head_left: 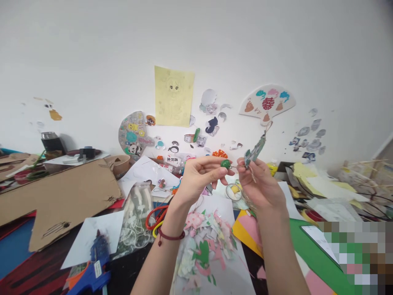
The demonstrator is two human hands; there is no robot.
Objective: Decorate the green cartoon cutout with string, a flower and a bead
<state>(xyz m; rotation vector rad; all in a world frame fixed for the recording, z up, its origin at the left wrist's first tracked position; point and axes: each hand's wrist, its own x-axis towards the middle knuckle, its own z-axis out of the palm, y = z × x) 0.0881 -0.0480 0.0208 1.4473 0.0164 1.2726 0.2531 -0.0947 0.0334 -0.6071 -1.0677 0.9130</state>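
Observation:
Raised above the table, my left hand (196,180) pinches a small round green bead (225,164) between thumb and fingers. Close beside it, my right hand (262,186) is closed on a flat grey-green ornament (255,152) that stands upright. A thin string loop (267,128) rises from the ornament's top. Thin cord ends hang below it, by the right fingers. A short thread appears to run between the bead and the right fingertips. Beneath both hands, pink, white and green paper cuttings (204,250) lie on a white sheet (236,278).
A blue glue gun (98,266) lies at front left, near a big cardboard piece (70,200). Red and yellow loop handles (153,219) are beside my left forearm. At right lie a green sheet (296,233) and a phone (319,243). Paper cutouts and a fan (267,102) are on the wall.

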